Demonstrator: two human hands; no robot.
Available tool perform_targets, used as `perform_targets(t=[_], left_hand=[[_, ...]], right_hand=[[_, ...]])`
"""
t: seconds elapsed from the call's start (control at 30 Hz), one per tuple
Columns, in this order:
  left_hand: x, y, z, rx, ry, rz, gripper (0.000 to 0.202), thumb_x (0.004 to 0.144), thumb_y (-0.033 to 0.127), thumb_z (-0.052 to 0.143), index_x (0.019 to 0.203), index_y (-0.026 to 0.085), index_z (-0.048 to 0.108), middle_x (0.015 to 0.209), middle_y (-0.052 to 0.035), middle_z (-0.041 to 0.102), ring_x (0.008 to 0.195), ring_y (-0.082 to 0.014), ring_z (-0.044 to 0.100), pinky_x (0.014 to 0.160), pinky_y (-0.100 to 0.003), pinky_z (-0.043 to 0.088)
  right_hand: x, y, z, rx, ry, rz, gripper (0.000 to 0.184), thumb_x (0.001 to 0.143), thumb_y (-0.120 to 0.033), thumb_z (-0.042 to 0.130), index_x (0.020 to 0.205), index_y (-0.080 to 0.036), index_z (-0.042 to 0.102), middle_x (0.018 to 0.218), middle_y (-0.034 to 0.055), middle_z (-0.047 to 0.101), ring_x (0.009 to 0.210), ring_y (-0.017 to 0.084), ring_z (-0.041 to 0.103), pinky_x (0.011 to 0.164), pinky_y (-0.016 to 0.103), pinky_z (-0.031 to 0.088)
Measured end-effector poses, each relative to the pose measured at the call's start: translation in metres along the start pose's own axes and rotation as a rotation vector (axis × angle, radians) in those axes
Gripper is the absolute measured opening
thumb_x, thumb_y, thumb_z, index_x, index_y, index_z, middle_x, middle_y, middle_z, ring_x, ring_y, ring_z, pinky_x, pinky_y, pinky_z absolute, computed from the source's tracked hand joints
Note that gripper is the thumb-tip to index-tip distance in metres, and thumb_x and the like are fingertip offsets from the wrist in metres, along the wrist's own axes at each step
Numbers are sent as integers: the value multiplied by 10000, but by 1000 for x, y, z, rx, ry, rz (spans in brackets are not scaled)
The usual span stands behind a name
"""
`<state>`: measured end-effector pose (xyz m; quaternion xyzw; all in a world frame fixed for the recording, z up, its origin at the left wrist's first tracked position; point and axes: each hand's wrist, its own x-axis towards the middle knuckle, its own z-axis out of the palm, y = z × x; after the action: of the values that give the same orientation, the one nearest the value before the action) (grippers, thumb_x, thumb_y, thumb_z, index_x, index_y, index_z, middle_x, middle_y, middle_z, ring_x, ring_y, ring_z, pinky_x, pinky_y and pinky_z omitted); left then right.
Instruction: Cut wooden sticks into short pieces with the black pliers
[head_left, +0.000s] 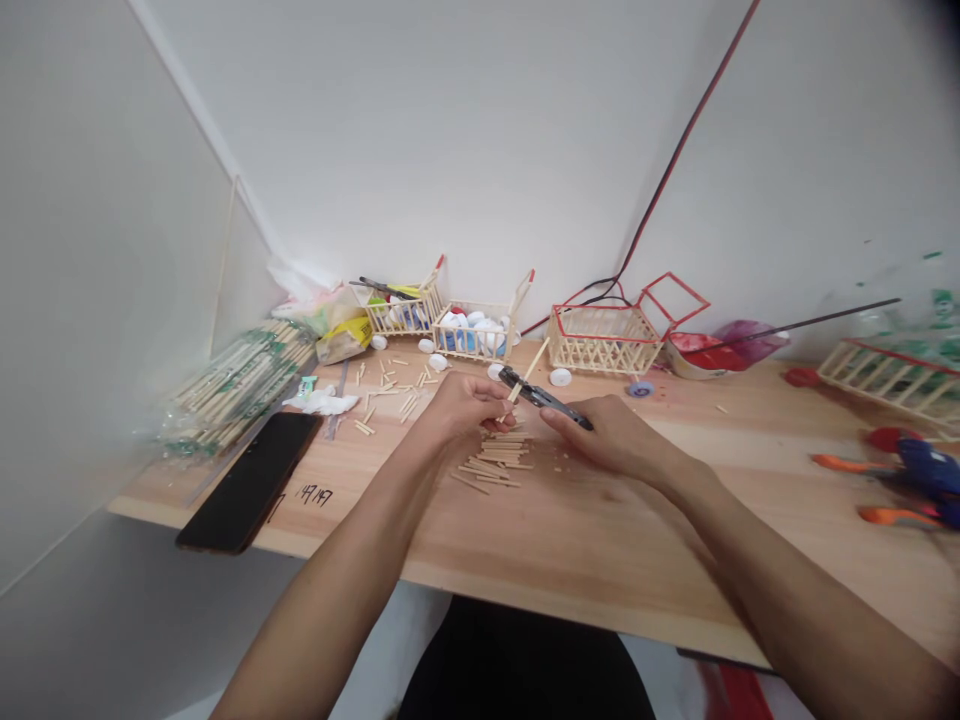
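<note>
My left hand [471, 402] pinches a thin wooden stick [535, 362] that slants up and to the right. Closed round the handle of a dark pair of pliers or cutters [541, 394] is my right hand [611, 432]. The tool's head meets the stick just above my left fingertips; whether its jaws are closed on the wood, I cannot tell. Below both hands lies a pile of short cut sticks [495, 465], roughly side by side. More short pieces [386, 380] are scattered farther back on the left.
Small stick-built carts [607, 340] on wheels line the wall, one holding white and blue caps [474, 332]. Bagged sticks [240, 380] and a black phone [251, 480] are at left. A red bowl [705, 355] and blue-orange tool [926, 470] lie right.
</note>
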<state>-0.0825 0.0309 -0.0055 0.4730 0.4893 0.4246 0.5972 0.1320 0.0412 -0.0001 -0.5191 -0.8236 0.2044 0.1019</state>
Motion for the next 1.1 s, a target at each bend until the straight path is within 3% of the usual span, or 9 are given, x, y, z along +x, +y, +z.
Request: perform_targets(t=[0.5,0.67,0.83,1.1], left_hand=[[8,-2,-13,24,-41,23,114,630,104,773,708,82,694,595,-51,684,533,-108,631,575,-217,516],[9,-4,-14,37,-36,59,123,626,117,786,695,84,690,588,-51,675,521,-106,620,568,-218,509],[12,-6,-14,19,-17,46,166,610,113,797,721,85,676,602,-51,678,539,-115,631,565,-219,510],[16,-7,-24,47,40,11,71,667,65,715,700,77,653,571,-38,664,447,-101,593,446,-191,460]], right_hand=[[12,2,12,-97,99,-56,637,919,-676,287,594,-196,548,611,83,632,590,193,544,560,290,280],[13,-1,10,-209,139,-36,624,913,-679,296,655,-189,584,706,96,663,643,205,560,553,290,253],[15,-4,7,-316,104,-5,661,922,-679,256,726,-185,648,759,130,692,709,242,607,553,297,236],[32,-13,11,-341,64,-49,706,944,-658,228,820,-159,711,795,159,705,735,248,639,578,303,291]])
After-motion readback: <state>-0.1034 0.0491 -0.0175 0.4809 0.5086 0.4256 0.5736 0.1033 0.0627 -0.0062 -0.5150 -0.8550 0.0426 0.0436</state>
